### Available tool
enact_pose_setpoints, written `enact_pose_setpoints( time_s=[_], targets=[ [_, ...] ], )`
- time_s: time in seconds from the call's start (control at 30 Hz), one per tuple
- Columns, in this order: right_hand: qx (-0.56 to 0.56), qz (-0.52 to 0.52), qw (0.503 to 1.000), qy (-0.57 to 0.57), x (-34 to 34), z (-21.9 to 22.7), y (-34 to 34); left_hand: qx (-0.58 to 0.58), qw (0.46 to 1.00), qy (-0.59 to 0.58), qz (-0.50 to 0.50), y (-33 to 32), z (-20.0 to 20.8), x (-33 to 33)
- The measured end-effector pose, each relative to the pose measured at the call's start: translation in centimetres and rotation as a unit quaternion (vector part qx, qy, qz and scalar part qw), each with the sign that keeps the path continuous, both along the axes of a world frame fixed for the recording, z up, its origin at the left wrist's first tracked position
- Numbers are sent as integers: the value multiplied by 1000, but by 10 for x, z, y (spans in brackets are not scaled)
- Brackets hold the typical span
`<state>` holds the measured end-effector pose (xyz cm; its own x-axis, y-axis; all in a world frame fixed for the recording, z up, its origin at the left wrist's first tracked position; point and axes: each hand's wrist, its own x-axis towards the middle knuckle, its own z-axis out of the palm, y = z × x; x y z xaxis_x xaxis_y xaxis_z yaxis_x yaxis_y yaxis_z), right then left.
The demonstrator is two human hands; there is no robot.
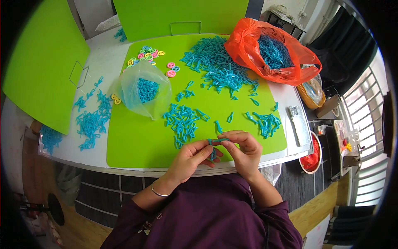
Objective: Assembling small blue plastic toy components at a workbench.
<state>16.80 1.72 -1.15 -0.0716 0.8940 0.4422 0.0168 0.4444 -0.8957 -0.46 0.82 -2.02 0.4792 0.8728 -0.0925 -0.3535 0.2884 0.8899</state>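
Just over the near edge of the bench (283,97): one teal piece (219,141), pinched at one end by thumb and fingertips of the left hand (195,156), at the other by thumb and forefinger of the right hand (245,155). Also note a second teal piece (213,155) under the left fingers (joined or merely alongside, cannot tell). Would judge as mid-fitting, not yet done.

Next outward, on the green mat (132,145): a left pile (182,122) and a smaller right pile (268,123). Possibly done work at left, loose parts at right; cannot confirm at this size.

Farther off: a large heap (213,56), plus a red bag (241,43) well stocked with more. Would reckon much left. Beside coloured rings (154,54), a clear bag (128,94) partly filled with teal; perhaps finished, perhaps supply.
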Motion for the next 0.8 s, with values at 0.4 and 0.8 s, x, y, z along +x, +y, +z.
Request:
enact_pose_setpoints(
  time_s=[0.4,0.8],
  targets=[
    [23,-6,999,38,0,-9,-10,7,999,-17,-29,-1,-1,2],
    [130,-26,991,1,2,-9,-14,-38,993,-83,-70,-1,5,2]
  ],
)
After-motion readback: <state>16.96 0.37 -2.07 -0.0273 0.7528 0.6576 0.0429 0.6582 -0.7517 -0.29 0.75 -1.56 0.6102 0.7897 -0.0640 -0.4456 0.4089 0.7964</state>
